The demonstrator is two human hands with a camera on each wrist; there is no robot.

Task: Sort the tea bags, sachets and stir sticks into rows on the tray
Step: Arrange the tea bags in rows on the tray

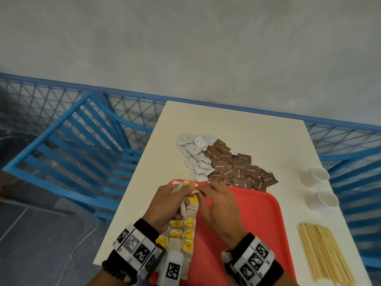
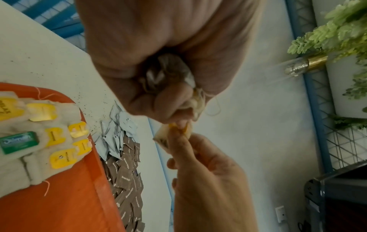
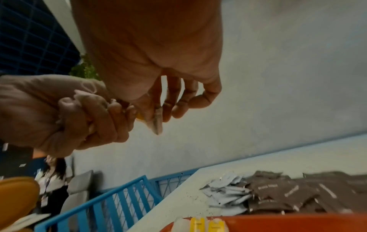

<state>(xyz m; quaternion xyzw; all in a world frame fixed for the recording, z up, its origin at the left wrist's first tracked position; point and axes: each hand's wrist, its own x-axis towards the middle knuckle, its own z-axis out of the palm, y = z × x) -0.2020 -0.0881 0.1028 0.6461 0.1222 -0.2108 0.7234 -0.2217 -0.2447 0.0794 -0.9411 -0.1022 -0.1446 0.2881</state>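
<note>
A: How do the fingers of the left hand [image 1: 165, 205] lie?

B: They curl tight round a crumpled bunch of tea bags [image 2: 170, 73], strings trailing out past the knuckles. It is a full fist, held above the far left corner of the red tray [image 1: 253, 213].

A: And the right hand [image 1: 218, 205]?

B: Its thumb and forefinger pinch a single tea bag [image 3: 157, 122] with a yellow tag, right against the left fist. The other fingers [image 3: 190, 100] hang loosely curved and hold nothing.

A: Where are the rest of the goods?

B: Rows of yellow-tagged tea bags [image 1: 183, 234] lie along the tray's left side, one green-labelled packet [image 2: 17, 141] among them. The white sachets [image 1: 195, 153] and the brown sachets [image 1: 237, 168] sit heaped together on the table [image 1: 237, 124] just beyond the tray. The stir sticks [image 1: 323, 254] lie in a bundle on the table right of the tray, with two white cups [image 1: 319, 186] beyond them.
</note>
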